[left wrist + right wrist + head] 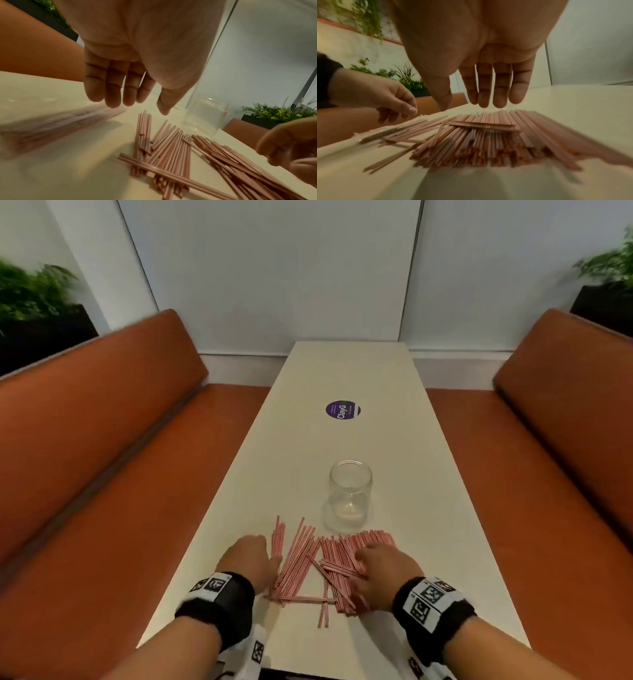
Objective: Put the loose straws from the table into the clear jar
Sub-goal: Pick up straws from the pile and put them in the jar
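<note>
Many thin pink straws [308,563] lie scattered in a loose pile on the near part of the white table [342,371]. The clear jar [350,494] stands upright and empty just behind the pile. My left hand [257,558] hovers at the pile's left edge, fingers [111,88] nearly straight and holding nothing. My right hand [371,565] is over the right part of the pile, its straight fingers [494,86] just above the straws [479,135]. In the left wrist view the jar [205,119] stands beyond the straws [171,148].
A round purple sticker [342,409] lies on the table farther back. Orange bench seats [120,474] flank the table on both sides. Plants in dark planters [34,292] stand behind the backrests. A white wall closes the far end.
</note>
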`<action>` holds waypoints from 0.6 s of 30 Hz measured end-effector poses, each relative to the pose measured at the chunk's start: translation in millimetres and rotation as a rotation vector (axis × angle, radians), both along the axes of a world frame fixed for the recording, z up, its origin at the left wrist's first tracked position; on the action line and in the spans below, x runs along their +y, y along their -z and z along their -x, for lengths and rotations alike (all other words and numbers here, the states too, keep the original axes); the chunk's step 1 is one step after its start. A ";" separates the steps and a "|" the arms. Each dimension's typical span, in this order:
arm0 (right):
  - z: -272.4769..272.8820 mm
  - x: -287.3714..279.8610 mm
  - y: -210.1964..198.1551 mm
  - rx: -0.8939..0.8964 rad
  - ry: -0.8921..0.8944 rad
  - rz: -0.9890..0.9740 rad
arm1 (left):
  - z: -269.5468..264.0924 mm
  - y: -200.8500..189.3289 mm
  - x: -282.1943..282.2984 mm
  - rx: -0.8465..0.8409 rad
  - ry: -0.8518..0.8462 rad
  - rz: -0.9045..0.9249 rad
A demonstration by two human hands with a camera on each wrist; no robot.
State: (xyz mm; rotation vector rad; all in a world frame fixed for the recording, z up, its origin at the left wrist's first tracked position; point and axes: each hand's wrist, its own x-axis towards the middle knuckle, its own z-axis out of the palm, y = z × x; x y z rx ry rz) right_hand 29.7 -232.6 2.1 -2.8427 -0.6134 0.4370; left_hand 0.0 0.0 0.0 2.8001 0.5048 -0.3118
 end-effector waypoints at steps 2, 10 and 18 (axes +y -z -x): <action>-6.9 13.2 5.3 0.004 0.008 0.055 | -10.5 3.7 0.0 0.059 -0.002 -0.032; -14.0 21.7 17.6 0.085 0.081 0.044 | -31.2 19.9 -12.4 0.121 0.080 -0.002; -19.2 23.3 20.9 0.122 0.145 0.007 | -34.8 17.9 -20.8 0.158 0.088 -0.015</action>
